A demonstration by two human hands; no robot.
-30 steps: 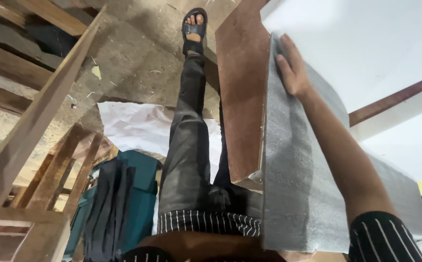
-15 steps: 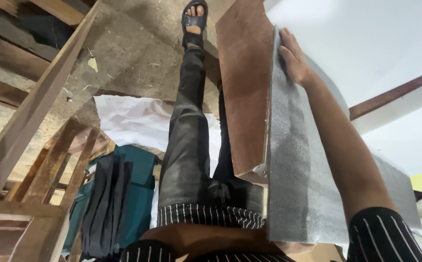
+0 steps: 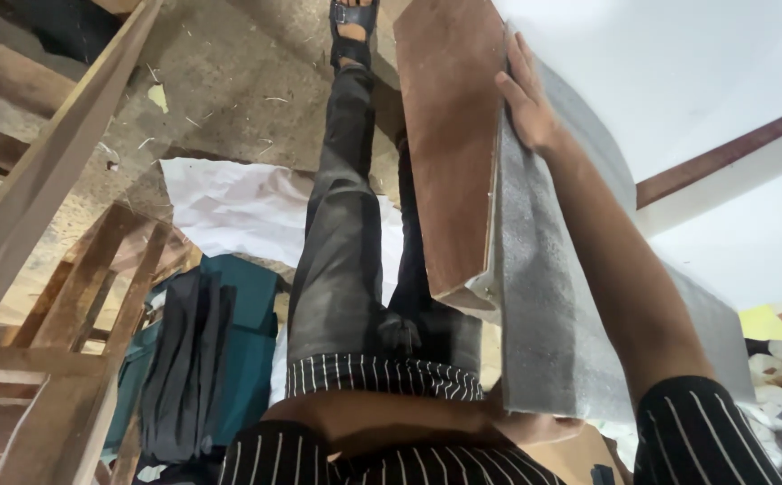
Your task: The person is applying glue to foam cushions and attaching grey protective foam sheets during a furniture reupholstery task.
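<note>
Your right hand (image 3: 527, 101) lies flat, fingers spread, on the far end of a grey foam sheet (image 3: 548, 305), pressing it against a brown board (image 3: 452, 135) that stands on edge just left of it. The sheet runs from near your waist out to the far end of the board and curves off to the right. Your left hand (image 3: 534, 427) is at the near end, under the sheet's lower edge; whether it grips there cannot be told. Left of the board is your leg (image 3: 341, 242) in dark trousers, the sandalled foot (image 3: 352, 27) far out on the concrete floor (image 3: 229, 81). Further left lie white cloth (image 3: 229, 207), a teal bag (image 3: 229, 350) and wooden frames (image 3: 58, 296).
</note>
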